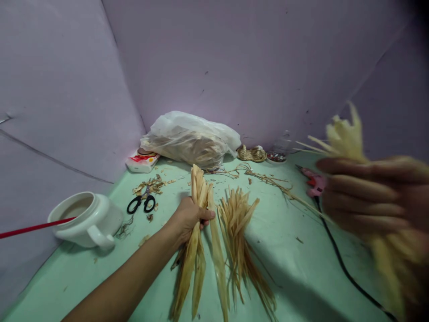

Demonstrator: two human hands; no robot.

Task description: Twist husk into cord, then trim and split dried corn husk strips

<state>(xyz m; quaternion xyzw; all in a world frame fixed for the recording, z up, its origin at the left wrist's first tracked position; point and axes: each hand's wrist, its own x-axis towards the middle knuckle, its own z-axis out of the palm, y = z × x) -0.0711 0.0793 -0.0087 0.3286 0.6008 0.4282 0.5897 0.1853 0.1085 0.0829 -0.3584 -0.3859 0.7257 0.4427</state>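
My left hand (194, 217) is closed around several dried husk strips (189, 273) on the green table, with one pale strip (217, 264) at its thumb and fingertips. Just right of it lies a loose bundle of narrower dried strips (237, 232). Raised at the right and close to the camera, my right hand (372, 192) grips a bunch of pale husk strips (346, 136). Their ends stick out above the fist and hang below it, blurred by motion.
Black-handled scissors (140, 204) lie among scraps at the left, near a white pot (100, 214) with a red stick (36, 227). A plastic bag (191, 138) rests against the wall. A pink glue gun (315, 181) with a black cord is partly behind my right hand.
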